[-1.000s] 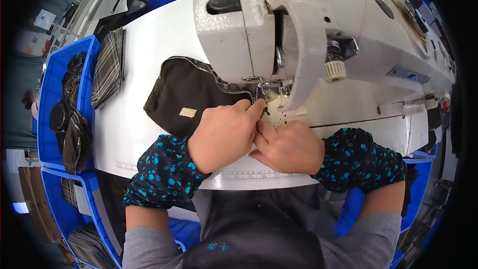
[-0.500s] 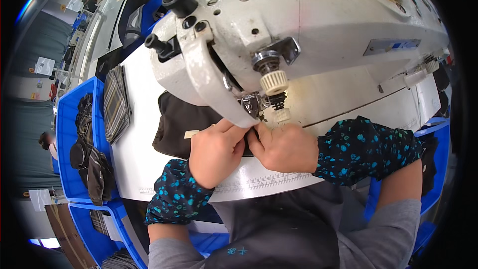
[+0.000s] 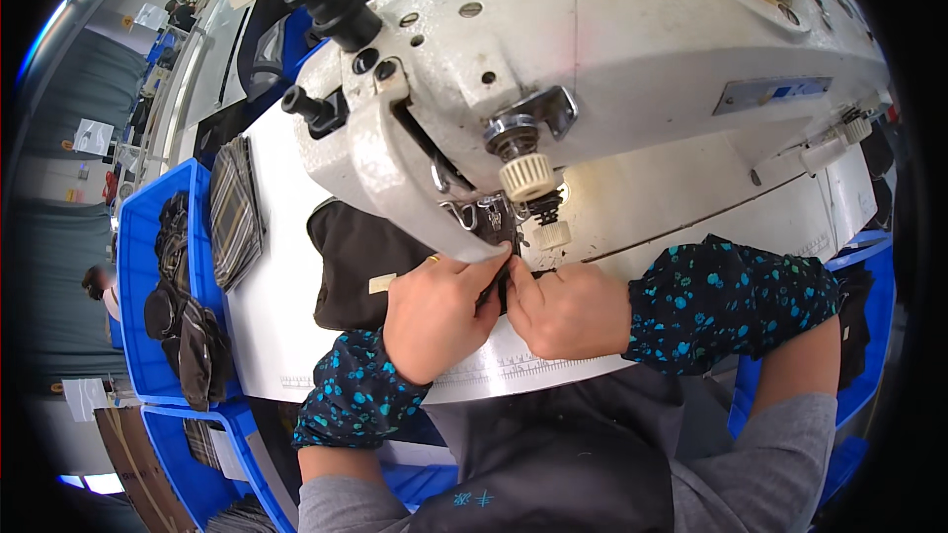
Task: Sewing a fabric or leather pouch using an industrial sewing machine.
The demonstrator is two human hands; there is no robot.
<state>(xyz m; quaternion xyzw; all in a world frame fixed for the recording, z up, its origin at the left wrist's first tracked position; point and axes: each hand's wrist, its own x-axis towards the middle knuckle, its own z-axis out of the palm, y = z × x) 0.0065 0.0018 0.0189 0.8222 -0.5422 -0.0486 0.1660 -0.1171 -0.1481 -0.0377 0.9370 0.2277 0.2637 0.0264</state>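
Observation:
A dark brown fabric piece (image 3: 357,259) with a small pale label lies on the white sewing table, partly under the head of a white sewing machine (image 3: 612,49). My left hand (image 3: 439,314) pinches its edge close to the presser foot (image 3: 494,222). Right beside it, my right hand (image 3: 568,308) has thumb and fingers closed on the same fabric. The fingertips of both hands nearly meet just in front of the foot. The needle and the exact stitching spot are hidden behind the machine's curved guard.
Left of the machine lies a stack of striped plaid fabric pieces (image 3: 236,212). Blue bins (image 3: 128,266) with dark fabric parts stand along the left, and another blue bin (image 3: 874,365) at the right. A ruler strip (image 3: 518,367) runs along the table's front edge.
My view has shifted slightly, so the machine appears a little lower and further left. Both hands stay on the dark fabric, sitting slightly lower in the picture.

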